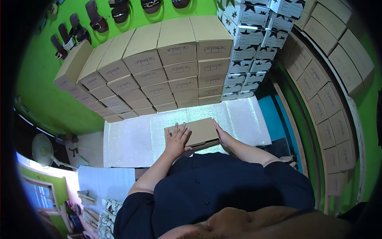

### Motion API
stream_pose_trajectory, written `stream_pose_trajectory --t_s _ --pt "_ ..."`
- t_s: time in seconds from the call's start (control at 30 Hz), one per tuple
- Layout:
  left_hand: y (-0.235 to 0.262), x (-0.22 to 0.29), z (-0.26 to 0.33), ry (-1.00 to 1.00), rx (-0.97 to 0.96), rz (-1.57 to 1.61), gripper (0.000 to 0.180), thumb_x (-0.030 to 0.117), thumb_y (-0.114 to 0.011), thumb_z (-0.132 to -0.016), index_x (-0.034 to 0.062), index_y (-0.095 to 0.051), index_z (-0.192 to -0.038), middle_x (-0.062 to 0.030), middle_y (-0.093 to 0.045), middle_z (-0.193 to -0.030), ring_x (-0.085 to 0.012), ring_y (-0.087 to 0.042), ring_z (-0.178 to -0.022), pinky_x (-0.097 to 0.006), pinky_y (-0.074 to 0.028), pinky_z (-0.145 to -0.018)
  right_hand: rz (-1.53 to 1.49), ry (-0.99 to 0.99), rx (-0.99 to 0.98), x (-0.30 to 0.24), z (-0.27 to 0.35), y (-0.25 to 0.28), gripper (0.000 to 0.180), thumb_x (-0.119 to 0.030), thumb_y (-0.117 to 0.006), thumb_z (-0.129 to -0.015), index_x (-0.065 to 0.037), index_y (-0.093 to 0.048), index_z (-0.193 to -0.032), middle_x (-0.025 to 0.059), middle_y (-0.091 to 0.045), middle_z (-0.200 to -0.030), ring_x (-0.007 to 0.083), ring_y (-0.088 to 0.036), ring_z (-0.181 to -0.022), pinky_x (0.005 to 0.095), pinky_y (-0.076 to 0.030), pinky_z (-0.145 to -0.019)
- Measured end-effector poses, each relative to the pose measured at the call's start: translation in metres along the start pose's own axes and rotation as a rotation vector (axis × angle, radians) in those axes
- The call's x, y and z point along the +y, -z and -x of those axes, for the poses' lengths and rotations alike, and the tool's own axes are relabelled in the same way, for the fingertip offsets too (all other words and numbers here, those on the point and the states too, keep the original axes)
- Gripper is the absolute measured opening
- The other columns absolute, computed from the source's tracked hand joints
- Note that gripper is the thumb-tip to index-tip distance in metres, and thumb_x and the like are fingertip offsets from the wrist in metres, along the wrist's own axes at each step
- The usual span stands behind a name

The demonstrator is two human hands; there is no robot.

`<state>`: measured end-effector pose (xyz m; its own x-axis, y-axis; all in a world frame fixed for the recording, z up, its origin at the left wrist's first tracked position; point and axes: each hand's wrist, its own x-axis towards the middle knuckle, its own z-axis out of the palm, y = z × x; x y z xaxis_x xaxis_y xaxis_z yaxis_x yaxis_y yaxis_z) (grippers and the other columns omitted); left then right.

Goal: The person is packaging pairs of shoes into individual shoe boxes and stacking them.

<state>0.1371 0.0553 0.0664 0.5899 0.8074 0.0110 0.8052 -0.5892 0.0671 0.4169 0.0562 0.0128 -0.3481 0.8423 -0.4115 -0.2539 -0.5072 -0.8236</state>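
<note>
A closed brown cardboard box [202,131] lies on the glittery white tabletop [131,133] close in front of me. My left hand [178,139] rests on the left part of its lid with the fingers spread, and the thumb reaches down by the near edge. Against the box's right end my right hand [223,134] lies flat, its fingers straight and pointing away from me. A dark gap shows along the near edge of the lid.
Stacked brown boxes [177,51] line the table's far side. White boxes with black stars [246,40] rise at the far right. Shelves of brown boxes [318,91] run along the right. Sandals [95,18] stand atop the stacks. A fan [42,150] is at left.
</note>
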Motion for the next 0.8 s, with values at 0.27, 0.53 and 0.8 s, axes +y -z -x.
stream_pose_trajectory --t_s 0.27,0.53,0.8 --pt "-0.032 -0.005 -0.003 0.027 0.001 0.021 0.1 0.057 -0.077 -0.068 0.0177 -0.037 -0.151 -0.0113 -0.025 -0.161 -0.04 -0.019 -0.149 -0.074 -0.014 -0.11 -0.021 0.024 0.001 0.012 -0.001 0.007 0.062 -0.052 -0.023 -0.106 -0.03 -0.002 -0.159 0.0073 -0.004 -0.166 0.0242 -0.01 -0.152 0.0414 -0.015 -0.121" --pt "-0.049 -0.012 0.004 0.082 -0.095 0.071 0.097 0.07 -0.06 -0.08 0.017 -0.031 -0.155 -0.0112 -0.021 -0.163 -0.0366 -0.015 -0.151 -0.067 -0.008 -0.115 0.139 0.047 0.064 0.016 0.002 0.014 0.059 -0.049 -0.023 -0.107 -0.029 -0.003 -0.159 0.0105 -0.013 -0.165 0.0244 -0.015 -0.151 0.0412 -0.017 -0.12" --pt "-0.06 -0.023 0.009 0.093 0.002 0.121 0.108 0.071 -0.065 -0.074 0.0098 -0.027 -0.155 -0.0185 -0.025 -0.16 -0.0433 -0.019 -0.148 -0.065 -0.016 -0.115 1.283 0.238 0.335 0.03 0.0 0.043 0.087 -0.017 -0.065 -0.088 -0.019 -0.015 -0.159 0.024 -0.025 -0.157 0.0407 -0.024 -0.146 0.0512 -0.025 -0.117"
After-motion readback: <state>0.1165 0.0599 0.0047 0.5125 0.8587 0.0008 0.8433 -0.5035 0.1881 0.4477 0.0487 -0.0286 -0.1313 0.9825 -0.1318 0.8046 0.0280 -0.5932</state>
